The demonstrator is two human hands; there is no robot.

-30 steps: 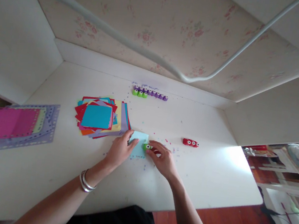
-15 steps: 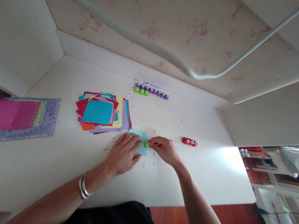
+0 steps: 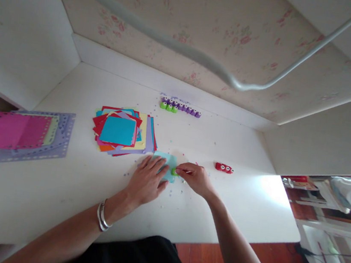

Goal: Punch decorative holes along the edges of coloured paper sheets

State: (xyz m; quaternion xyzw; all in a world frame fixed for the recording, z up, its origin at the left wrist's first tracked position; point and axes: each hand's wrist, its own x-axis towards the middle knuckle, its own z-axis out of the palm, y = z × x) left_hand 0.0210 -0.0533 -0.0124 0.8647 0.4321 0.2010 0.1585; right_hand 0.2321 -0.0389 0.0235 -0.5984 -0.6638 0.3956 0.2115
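Note:
A light blue sheet of paper [image 3: 169, 161] lies on the table in front of me. Across its left part rests my left hand [image 3: 148, 177], palm down with the fingers stretched out. At the paper's right edge my right hand [image 3: 191, 174] pinches a small green craft punch [image 3: 174, 171]. The fingers partly cover the punch, so whether the paper sits in its slot is hard to see. Tiny punched-out paper bits are scattered around the sheet.
Left of my hands sits a stack of coloured paper [image 3: 117, 130]. Farther left lie pink and lilac sheets with punched borders [image 3: 29, 134]. Purple punches [image 3: 185, 107] and green punches [image 3: 169, 107] line up near the wall. Red punches [image 3: 224, 168] stand to the right.
The whole view has shifted slightly. Both hands keep nearly the same places on the paper, and the green craft punch stays pinched at its right edge.

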